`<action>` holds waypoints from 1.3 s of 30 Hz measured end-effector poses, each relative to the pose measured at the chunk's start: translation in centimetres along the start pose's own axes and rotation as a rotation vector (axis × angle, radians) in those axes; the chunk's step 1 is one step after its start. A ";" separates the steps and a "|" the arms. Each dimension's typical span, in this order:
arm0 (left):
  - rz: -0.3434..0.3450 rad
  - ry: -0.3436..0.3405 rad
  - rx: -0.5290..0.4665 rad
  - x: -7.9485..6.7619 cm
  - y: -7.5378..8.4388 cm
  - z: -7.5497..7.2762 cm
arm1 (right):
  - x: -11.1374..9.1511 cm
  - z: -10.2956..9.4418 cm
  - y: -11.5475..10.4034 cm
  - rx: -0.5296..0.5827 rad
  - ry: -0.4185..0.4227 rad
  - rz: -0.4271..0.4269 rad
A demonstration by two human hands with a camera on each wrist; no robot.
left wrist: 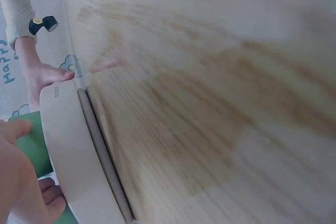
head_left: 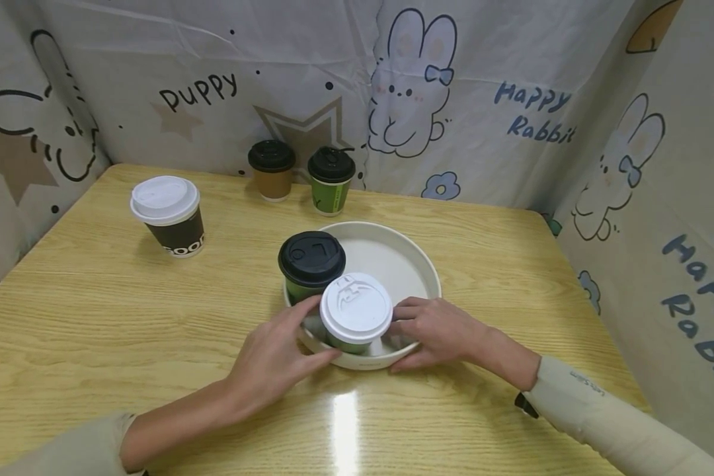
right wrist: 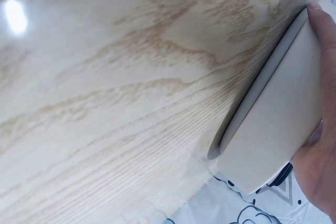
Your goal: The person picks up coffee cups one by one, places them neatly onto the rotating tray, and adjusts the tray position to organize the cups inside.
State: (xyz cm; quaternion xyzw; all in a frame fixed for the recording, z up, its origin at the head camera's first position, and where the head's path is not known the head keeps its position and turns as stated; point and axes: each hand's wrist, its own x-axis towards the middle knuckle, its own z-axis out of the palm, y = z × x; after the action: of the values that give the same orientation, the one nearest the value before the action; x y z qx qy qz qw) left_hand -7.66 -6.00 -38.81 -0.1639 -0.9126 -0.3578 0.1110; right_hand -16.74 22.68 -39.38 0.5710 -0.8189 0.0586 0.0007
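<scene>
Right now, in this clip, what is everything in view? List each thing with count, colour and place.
table: one, yellowish wood, middle of the head view
tray: one, cream-white, on the table
white-lidded cup: one, green body, in the tray's near side
black-lidded cup: one, green body, in the tray, behind-left of that
dark cup: one, black with white lid, table's left
brown cup: one, black lid, table's back
small green cup: one, black lid, right of the brown cup
printed cloth: count unclear, whitish, behind and beside the table
sleeves: two, pale beige, on the forearms
left hand: one, bare, around the white-lidded cup
right hand: one, bare, gripping the tray's right rim
</scene>
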 end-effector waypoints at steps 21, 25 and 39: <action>0.299 0.180 0.079 0.9 0.6 -3.7 | 0.1 -0.2 0.0 0.001 0.003 -0.003; 0.407 0.174 0.104 1.6 1.5 -4.2 | 0.1 -0.1 0.1 -0.001 0.000 -0.001; 0.614 0.004 0.150 3.4 3.3 -3.3 | 0.2 -0.1 -0.1 0.000 0.016 -0.012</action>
State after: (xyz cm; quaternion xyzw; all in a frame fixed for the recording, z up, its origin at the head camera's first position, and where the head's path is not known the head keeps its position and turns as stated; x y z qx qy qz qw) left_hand -9.24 -5.22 -33.31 -0.4226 -0.8439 -0.2397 0.2275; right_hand -16.70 22.50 -39.30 0.5752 -0.8155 0.0631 0.0075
